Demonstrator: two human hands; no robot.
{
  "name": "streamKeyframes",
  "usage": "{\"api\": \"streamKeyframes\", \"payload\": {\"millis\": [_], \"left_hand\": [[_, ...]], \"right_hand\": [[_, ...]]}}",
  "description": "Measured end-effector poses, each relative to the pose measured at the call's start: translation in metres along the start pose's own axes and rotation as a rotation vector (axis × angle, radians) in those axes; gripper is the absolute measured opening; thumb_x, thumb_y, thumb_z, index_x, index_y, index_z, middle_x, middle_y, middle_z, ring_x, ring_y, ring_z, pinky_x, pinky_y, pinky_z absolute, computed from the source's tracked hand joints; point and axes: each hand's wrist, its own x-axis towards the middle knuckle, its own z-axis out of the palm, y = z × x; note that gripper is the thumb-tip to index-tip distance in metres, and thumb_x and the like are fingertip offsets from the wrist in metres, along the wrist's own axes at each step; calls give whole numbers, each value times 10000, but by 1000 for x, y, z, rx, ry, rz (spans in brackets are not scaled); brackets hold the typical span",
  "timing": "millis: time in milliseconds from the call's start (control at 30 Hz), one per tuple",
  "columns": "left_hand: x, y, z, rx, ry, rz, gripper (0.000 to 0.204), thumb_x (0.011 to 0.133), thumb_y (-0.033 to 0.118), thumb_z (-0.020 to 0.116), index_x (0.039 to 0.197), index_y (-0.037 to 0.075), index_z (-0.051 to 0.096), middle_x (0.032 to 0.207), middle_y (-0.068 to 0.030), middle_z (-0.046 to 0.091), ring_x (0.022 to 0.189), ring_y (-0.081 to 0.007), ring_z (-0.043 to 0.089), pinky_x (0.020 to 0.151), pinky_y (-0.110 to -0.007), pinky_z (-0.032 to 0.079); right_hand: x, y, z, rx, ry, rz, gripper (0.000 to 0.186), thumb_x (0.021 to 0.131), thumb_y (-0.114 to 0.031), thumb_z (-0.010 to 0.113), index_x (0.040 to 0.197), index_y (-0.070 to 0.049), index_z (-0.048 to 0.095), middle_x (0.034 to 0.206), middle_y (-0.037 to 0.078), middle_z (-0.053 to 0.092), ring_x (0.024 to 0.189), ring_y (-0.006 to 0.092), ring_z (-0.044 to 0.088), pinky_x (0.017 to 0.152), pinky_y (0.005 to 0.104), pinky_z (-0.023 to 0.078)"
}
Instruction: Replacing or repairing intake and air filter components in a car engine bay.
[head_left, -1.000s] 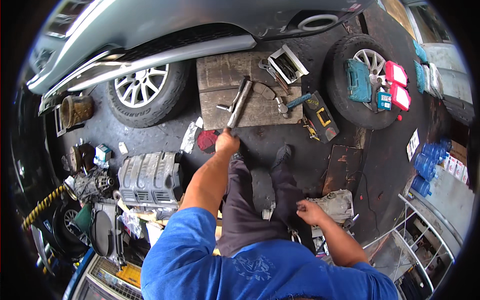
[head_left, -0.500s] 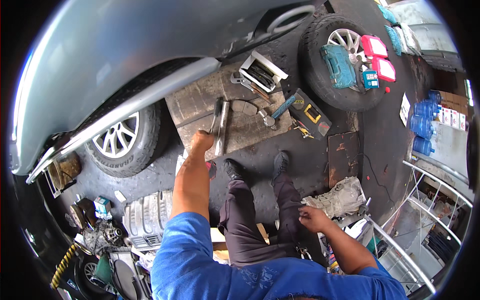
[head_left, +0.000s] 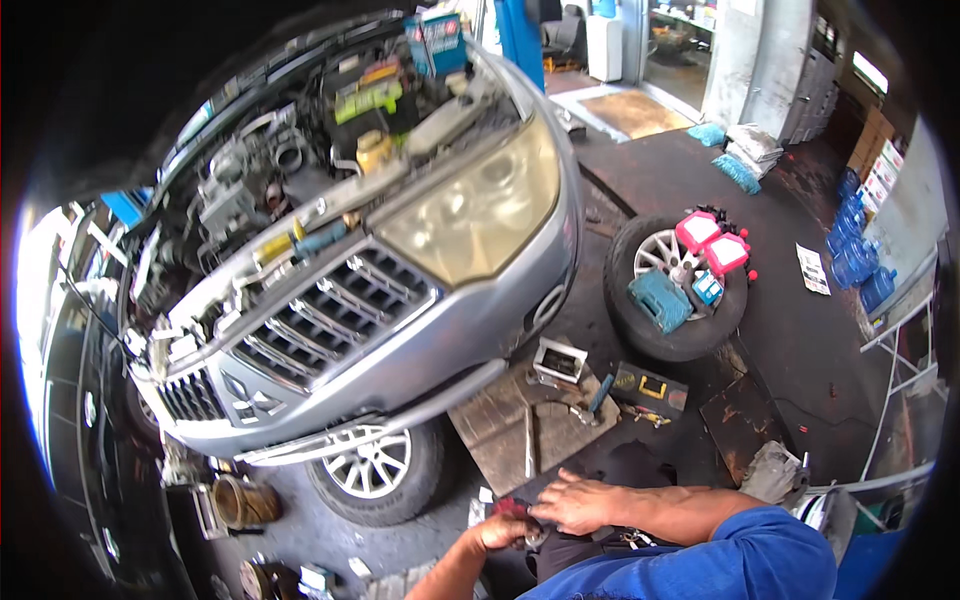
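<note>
Low in front of my body, my left hand (head_left: 500, 532) is closed, its fingers curled round something too small and blurred to name. Close beside it, my right hand (head_left: 575, 503) reaches across with fingers stretched and a little apart, their tips near the left hand. A red and dark object (head_left: 512, 507) shows just behind the two hands; whether they touch it I cannot tell. Beyond them lies a wooden board (head_left: 490, 432) on the floor. On it rest a long metal bar (head_left: 530, 445), a hammer (head_left: 582, 413) and an open white box (head_left: 560, 361).
A silver car (head_left: 470, 320) with its engine bay exposed fills the upper left, a wheel (head_left: 370, 465) beneath it. Right of the board sits a dark toolbox (head_left: 650, 392). A loose tyre (head_left: 640, 335) carries a teal case (head_left: 660, 300) and pink cases (head_left: 725, 252).
My left hand has come back from the tool on the board toward my body. My right hand has moved across to meet it. The view has tilted up, showing more of the car.
</note>
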Motion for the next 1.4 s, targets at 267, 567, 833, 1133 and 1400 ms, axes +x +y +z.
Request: {"api": "streamKeyframes", "payload": {"millis": [267, 567, 833, 1133, 1400], "left_hand": [[-62, 61, 10, -306, 202, 321, 454, 898, 392, 665, 1055, -34, 670, 849, -73, 675, 742, -169, 611, 681, -309, 478], [-44, 217, 16, 640, 615, 230, 316, 886, 237, 724, 1059, -25, 685, 763, -121, 688, 722, -128, 621, 639, -325, 501], [-22, 404, -32, 1236, 539, 299, 284, 811, 317, 703, 907, 51, 676, 779, -194, 654, 760, -399, 642, 658, -472, 496], [-143, 504, -47, 1033, 1381, -128, 354, 824, 394, 703, 1012, 93, 698, 869, -146, 701, 799, -343, 685, 713, -449, 547], [-244, 488, -118, 700, 2003, -141, 339, 877, 327, 647, 1088, 64, 689, 938, -234, 689, 902, -403, 665, 761, -473, 524]], "right_hand": [[5, -4, -67, 286, 45, -67, 531, 898, -172, 602, 1398, -116, 433, 1040, 211, 667, 939, 414, 654, 774, 494, 539], [-1, 57, -131, 588, 355, 67, 526, 888, -115, 603, 1390, -93, 451, 1201, 232, 626, 1070, 406, 625, 896, 454, 515], [19, 134, -242, 581, 741, 70, 475, 883, -33, 614, 1343, -39, 493, 1081, 223, 664, 955, 366, 674, 813, 392, 531], [2, 180, -350, 956, 940, 315, 528, 926, 31, 558, 1430, -51, 423, 862, 8, 572, 678, 73, 503, 612, 227, 434], [-25, 159, -348, 971, 629, 505, 513, 908, -5, 577, 1403, -24, 441, 1098, 124, 673, 866, 134, 627, 775, 276, 499]]}}
